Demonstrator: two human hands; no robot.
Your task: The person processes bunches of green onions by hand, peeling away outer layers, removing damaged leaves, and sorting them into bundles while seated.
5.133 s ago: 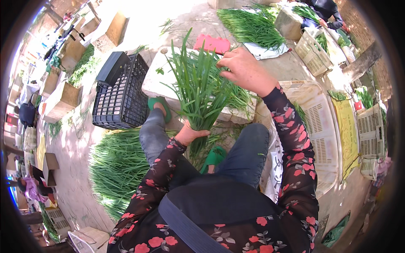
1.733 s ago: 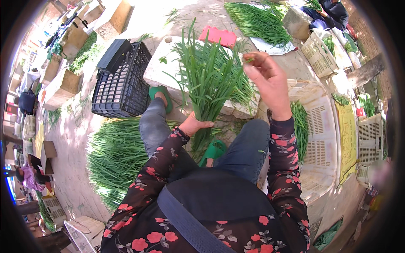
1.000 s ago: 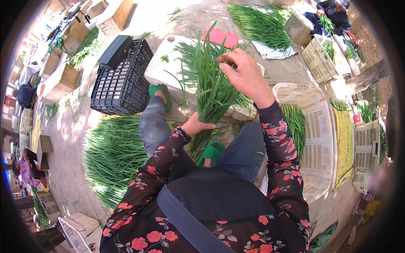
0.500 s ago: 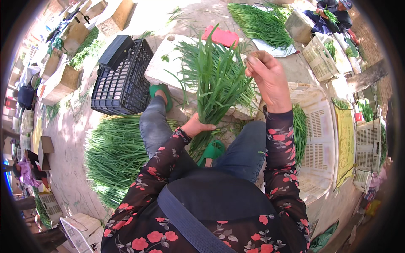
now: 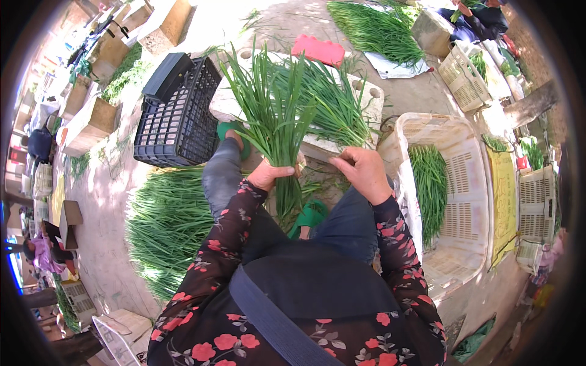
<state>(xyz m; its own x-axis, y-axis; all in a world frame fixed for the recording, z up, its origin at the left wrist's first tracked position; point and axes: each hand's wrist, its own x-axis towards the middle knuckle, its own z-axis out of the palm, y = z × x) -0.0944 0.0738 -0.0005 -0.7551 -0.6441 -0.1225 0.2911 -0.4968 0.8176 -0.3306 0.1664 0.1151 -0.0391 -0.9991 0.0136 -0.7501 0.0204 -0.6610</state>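
Note:
My left hand [image 5: 273, 175] is closed around the lower part of a bunch of garlic chives [image 5: 278, 116], whose leaves fan upward and whose stalk ends hang below the fist. In front of me a white foam block [image 5: 227, 102] carries more loose chives [image 5: 332, 100], their cut ends toward my right side. My right hand [image 5: 365, 174] hovers just off the block's near right edge, thumb and fingertips pressed together. Whether anything thin sits in that pinch is too small to make out.
A large chive heap [image 5: 168, 229] lies on the ground at left, below a black plastic crate [image 5: 177, 116]. On my right stands a white crate [image 5: 455, 268] with chives inside. A red block [image 5: 317, 50] and another chive pile [image 5: 378, 33] lie beyond. A person [image 5: 479, 21] sits far right.
My right hand has come down from its raised position to beside the foam block. The bunch in my left hand has swung to the left, uncovering the chives on the block.

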